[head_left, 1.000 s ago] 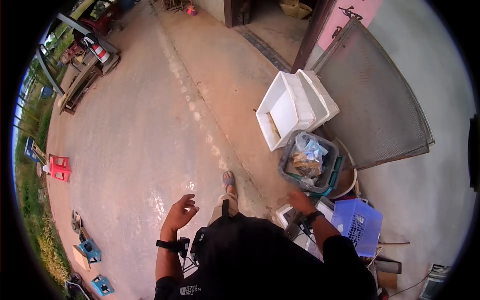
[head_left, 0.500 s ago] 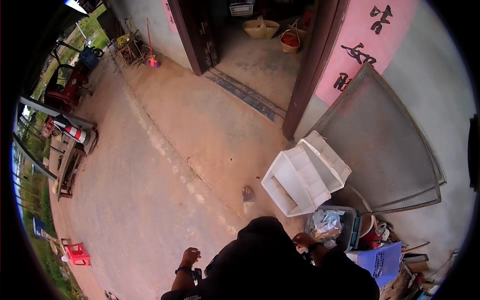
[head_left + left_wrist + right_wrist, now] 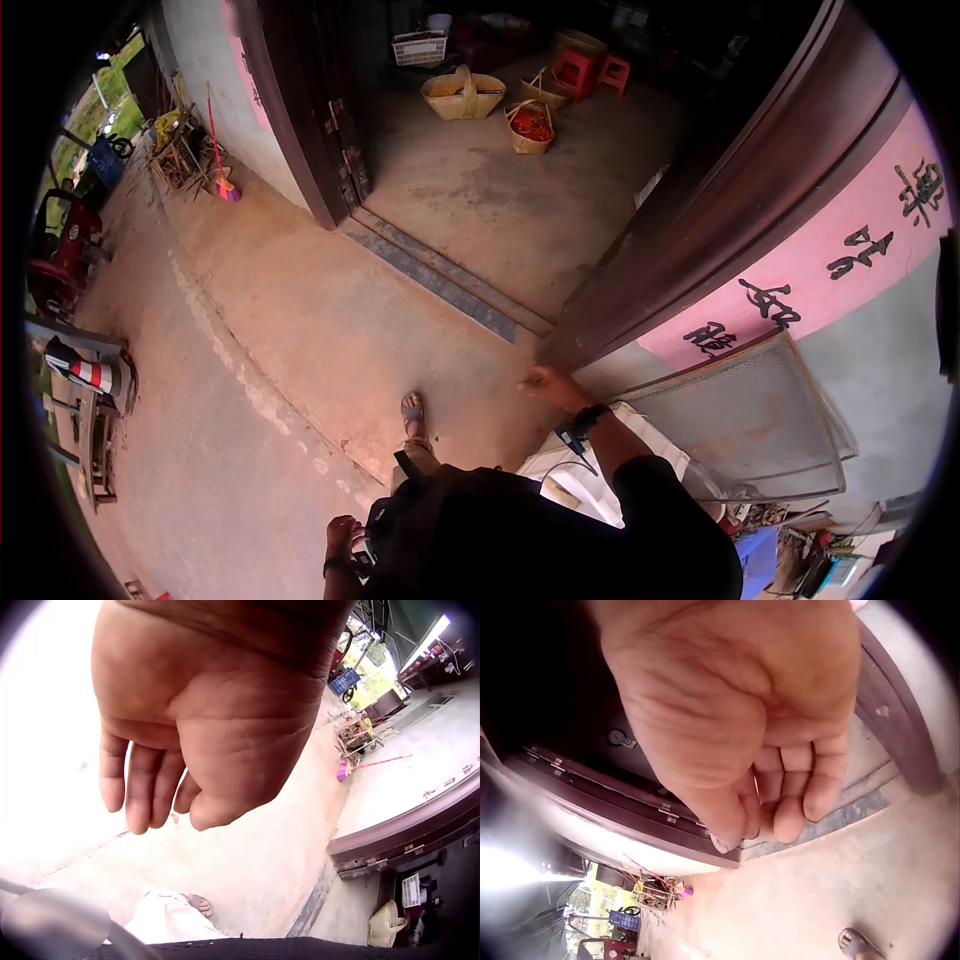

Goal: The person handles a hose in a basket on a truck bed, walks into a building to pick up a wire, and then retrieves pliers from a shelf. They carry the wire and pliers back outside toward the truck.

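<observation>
The left hand (image 3: pixel 343 537) hangs low beside the body in the head view; in the left wrist view the same hand (image 3: pixel 202 712) has loose, slightly bent fingers with nothing in them. Out in front near the door frame (image 3: pixel 600 300) is the right hand (image 3: pixel 556 388), above the white bins (image 3: pixel 650 435). Seen by the right wrist camera, this hand (image 3: pixel 742 712) has relaxed, bent fingers and an empty palm. Neither hand touches anything. A sandalled foot (image 3: pixel 413 414) stands on the concrete ground.
A raised threshold (image 3: pixel 430 274) crosses the doorway. Inside are a handled basket (image 3: pixel 450 104), a basket of red items (image 3: pixel 531 128) and red stools (image 3: pixel 574 72). A mesh screen (image 3: pixel 740 420) leans on the right wall; a broom (image 3: pixel 227 188) stands left of the door.
The view has moved forward and turned toward the doorway, with more of the room showing. The white bins now lie beneath the right arm. The right hand has swung forward; both hands remain empty.
</observation>
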Motion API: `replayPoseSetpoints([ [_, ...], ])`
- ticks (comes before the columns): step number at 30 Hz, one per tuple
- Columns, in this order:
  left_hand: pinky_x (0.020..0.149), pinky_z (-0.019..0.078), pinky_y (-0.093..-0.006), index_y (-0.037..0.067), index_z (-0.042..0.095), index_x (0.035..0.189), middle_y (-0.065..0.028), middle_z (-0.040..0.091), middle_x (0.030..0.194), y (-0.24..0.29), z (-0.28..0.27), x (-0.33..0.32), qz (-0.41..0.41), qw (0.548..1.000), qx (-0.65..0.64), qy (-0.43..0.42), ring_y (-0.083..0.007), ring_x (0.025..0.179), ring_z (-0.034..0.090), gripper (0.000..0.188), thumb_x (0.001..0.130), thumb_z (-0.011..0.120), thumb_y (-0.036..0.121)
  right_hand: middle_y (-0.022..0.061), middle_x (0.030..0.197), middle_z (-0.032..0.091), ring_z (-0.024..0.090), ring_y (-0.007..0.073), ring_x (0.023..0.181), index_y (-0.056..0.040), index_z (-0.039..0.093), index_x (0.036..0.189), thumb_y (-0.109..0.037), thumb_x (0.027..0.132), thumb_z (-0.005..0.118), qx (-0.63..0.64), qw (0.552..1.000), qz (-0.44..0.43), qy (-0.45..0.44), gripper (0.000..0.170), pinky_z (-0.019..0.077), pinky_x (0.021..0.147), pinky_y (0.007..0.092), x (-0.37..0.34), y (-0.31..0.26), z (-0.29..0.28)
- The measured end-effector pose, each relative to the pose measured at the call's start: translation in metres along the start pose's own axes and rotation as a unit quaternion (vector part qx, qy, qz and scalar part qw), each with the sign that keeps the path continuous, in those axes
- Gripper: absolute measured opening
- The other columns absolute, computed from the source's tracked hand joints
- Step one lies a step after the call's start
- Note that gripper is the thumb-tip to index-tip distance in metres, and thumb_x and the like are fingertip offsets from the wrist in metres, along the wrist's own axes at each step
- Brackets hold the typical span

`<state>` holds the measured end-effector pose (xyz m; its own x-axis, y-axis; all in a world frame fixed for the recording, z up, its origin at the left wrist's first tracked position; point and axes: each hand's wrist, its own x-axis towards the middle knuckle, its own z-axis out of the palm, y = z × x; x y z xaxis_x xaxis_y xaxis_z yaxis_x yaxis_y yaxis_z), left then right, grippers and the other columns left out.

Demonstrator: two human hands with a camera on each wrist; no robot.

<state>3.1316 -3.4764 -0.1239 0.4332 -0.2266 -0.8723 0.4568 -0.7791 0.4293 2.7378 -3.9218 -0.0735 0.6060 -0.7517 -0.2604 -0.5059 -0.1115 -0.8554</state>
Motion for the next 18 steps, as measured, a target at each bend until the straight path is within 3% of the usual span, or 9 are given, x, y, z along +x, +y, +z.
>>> replayPoseSetpoints([
  [1,0.063,0.0522,-0.0343,0.004,0.058,0.104,-0.0084,0.061,0.085,0.031,-0.006,0.026,0.003,1.000,0.020,0.000,-0.0190,0.072,0.062,0.023,0.084,0.053,0.012,0.0059,0.073,0.063,0.060,0.0116,0.068,-0.0013,0.061,0.087,-0.027,0.087,0.065,0.006,1.000,0.014,0.014,0.026,0.0479,0.062,0.0273,0.011,0.002,0.004],
  [4,0.062,0.0520,-0.0340,0.003,0.059,0.098,-0.0075,0.061,0.081,0.131,-0.016,0.128,0.020,0.994,0.094,-0.057,-0.0185,0.069,0.062,0.018,0.083,0.053,0.009,0.0067,0.068,0.064,0.063,0.0136,0.062,0.0007,0.064,0.084,-0.031,0.086,0.066,0.062,0.976,0.203,0.056,0.032,0.0504,0.058,0.0284,0.018,0.025,0.003],
  [6,0.052,0.0506,-0.0310,0.002,0.060,0.091,-0.0082,0.062,0.075,0.234,0.002,0.135,0.107,0.983,0.147,-0.024,-0.0173,0.062,0.062,0.014,0.082,0.052,0.010,0.0067,0.061,0.064,0.062,0.0149,0.053,-0.0002,0.066,0.077,-0.031,0.086,0.064,0.060,0.949,0.305,0.059,0.032,0.0513,0.051,0.0289,0.003,0.075,0.023],
  [8,0.049,0.0496,-0.0300,0.001,0.060,0.087,-0.0090,0.062,0.073,0.313,0.013,0.195,0.181,0.969,0.153,-0.070,-0.0172,0.060,0.061,0.013,0.082,0.053,0.011,0.0087,0.063,0.066,0.065,0.0189,0.057,-0.0022,0.066,0.073,-0.030,0.085,0.060,0.044,0.917,0.389,0.071,0.030,0.0531,0.057,0.0308,-0.020,0.092,0.040],
  [9,0.056,0.0492,-0.0287,0.001,0.058,0.085,-0.0094,0.062,0.076,0.375,0.043,0.158,0.203,0.961,0.179,-0.059,-0.0171,0.065,0.062,0.013,0.085,0.051,0.013,0.0070,0.065,0.065,0.064,0.0175,0.058,-0.0027,0.066,0.075,-0.026,0.084,0.061,0.106,0.884,0.452,0.057,0.026,0.0535,0.058,0.0304,-0.025,0.097,0.047],
  [10,0.054,0.0505,-0.0293,0.001,0.059,0.084,-0.0098,0.063,0.074,0.408,0.056,0.180,0.262,0.946,0.179,-0.065,-0.0183,0.064,0.064,0.015,0.087,0.053,0.014,0.0057,0.068,0.065,0.064,0.0164,0.060,-0.0034,0.066,0.078,-0.025,0.085,0.063,0.169,0.852,0.492,0.058,0.023,0.0536,0.057,0.0298,-0.023,0.088,0.048],
  [14,0.062,0.0532,-0.0345,0.002,0.055,0.087,-0.0127,0.065,0.083,0.527,0.129,0.214,0.289,0.921,0.237,-0.105,-0.0222,0.072,0.066,0.030,0.095,0.049,0.030,0.0067,0.072,0.065,0.061,0.0151,0.059,-0.0026,0.066,0.082,-0.024,0.085,0.066,0.289,0.801,0.520,0.060,0.022,0.0526,0.054,0.0284,0.026,0.112,0.054],
  [16,0.063,0.0535,-0.0351,0.002,0.056,0.087,-0.0128,0.066,0.082,0.571,0.162,0.234,0.268,0.918,0.276,-0.101,-0.0230,0.073,0.067,0.032,0.095,0.049,0.032,0.0067,0.074,0.066,0.062,0.0147,0.060,-0.0028,0.067,0.085,-0.025,0.085,0.067,0.271,0.839,0.469,0.052,0.022,0.0530,0.054,0.0289,0.081,0.115,0.025],
  [18,0.054,0.0497,-0.0286,0.004,0.059,0.079,-0.0084,0.065,0.071,0.616,0.205,0.227,0.287,0.917,0.259,-0.099,-0.0169,0.063,0.064,0.035,0.095,0.050,0.034,0.0067,0.072,0.066,0.063,0.0146,0.060,-0.0017,0.067,0.084,-0.026,0.086,0.065,0.265,0.864,0.424,0.052,0.024,0.0530,0.053,0.0294,0.150,0.113,-0.032],
])
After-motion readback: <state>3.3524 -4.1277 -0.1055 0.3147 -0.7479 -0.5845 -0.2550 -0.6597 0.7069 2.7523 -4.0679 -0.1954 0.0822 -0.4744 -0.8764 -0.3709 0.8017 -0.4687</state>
